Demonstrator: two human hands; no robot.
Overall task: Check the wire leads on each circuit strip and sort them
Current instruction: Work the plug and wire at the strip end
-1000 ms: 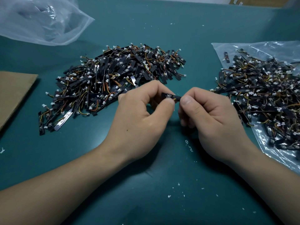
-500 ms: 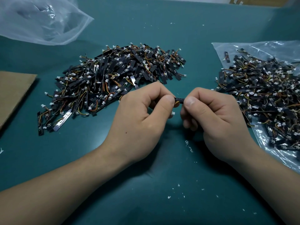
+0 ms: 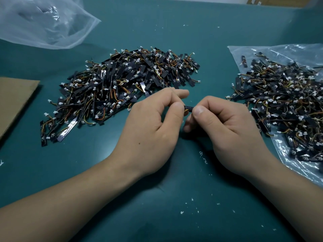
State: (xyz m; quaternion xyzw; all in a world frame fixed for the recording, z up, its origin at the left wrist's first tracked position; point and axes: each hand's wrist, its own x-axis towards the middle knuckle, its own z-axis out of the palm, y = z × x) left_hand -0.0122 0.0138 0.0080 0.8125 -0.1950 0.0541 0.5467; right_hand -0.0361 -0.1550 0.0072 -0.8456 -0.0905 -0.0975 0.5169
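Above the mat (image 3: 157,215), two hands are holding one strip (image 3: 188,107).
The left hand (image 3: 150,130) and right hand (image 3: 225,130) are each pinching an end of it between thumb and curled fingers, keeping it roughly level. The left pile (image 3: 122,88) is lying just behind the left hand; the right pile (image 3: 283,105) is sitting on a bag (image 3: 279,51) beside the right hand.

Dim overhead light; soft shadows on table (image 3: 192,189); glare on plastic bag (image 3: 52,23); edges bent, perhaps blurred.
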